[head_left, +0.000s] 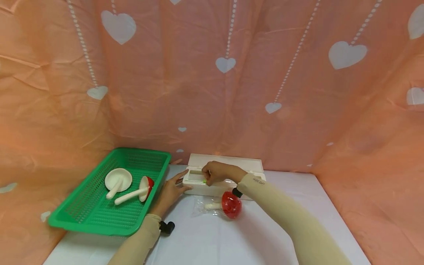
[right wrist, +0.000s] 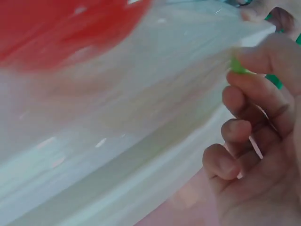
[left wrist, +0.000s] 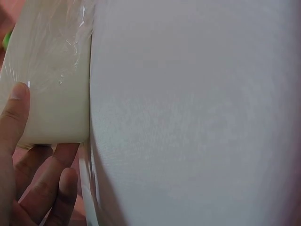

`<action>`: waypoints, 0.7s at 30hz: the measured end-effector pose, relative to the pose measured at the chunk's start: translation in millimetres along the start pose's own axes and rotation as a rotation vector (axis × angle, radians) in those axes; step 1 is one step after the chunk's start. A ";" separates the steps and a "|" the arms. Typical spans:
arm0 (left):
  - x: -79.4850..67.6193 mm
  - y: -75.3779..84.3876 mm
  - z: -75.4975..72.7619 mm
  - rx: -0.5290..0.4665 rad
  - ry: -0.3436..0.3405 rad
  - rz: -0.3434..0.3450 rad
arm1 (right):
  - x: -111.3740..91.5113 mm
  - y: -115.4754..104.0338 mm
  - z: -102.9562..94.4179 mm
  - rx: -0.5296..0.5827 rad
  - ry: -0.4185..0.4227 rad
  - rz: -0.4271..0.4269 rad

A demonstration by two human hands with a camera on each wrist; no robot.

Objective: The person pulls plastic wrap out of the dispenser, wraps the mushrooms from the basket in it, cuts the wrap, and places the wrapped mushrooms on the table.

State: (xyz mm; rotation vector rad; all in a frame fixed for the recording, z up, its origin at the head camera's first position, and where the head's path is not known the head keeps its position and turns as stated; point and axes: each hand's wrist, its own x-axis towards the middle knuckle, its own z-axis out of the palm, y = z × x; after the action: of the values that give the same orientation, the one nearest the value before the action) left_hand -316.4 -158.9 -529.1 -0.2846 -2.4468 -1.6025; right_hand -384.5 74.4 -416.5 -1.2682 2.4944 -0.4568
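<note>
A long white cling film dispenser (head_left: 207,190) lies on the table with its lid (head_left: 228,161) raised at the back. My left hand (head_left: 171,192) grips its left end, thumb on one face and fingers curled behind the end in the left wrist view. With thumb and forefinger, my right hand (head_left: 216,173) pinches a small green slide cutter (right wrist: 238,67) on the dispenser; the other fingers are bent. In front of the dispenser lies a toy mushroom (head_left: 231,205) with a red cap and white stem, covered by clear film (head_left: 198,207).
A green plastic basket (head_left: 96,230) stands at the left, beside my left forearm. Inside are two more toy mushrooms, one showing its white underside (head_left: 118,180), the other with a red cap (head_left: 150,188). A pink heart-patterned curtain (head_left: 198,92) hangs behind the white table (head_left: 198,243).
</note>
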 end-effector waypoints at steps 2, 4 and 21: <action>0.0 1.1 -1.1 -0.011 0.003 -0.011 | -12.4 6.1 -3.4 -0.019 -0.017 0.033; -0.6 2.0 -1.6 -0.019 -0.002 -0.010 | -26.3 14.5 -5.2 -0.025 -0.029 0.060; -1.2 3.0 -1.6 -0.007 -0.005 -0.003 | -129.8 59.2 -14.0 -0.033 -0.006 0.133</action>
State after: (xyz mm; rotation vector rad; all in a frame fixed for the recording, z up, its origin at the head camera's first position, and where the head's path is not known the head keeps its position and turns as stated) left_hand -314.3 -159.2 -526.2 -0.2866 -2.4472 -1.6134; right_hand -359.7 215.5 -412.0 -1.1043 2.5708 -0.3804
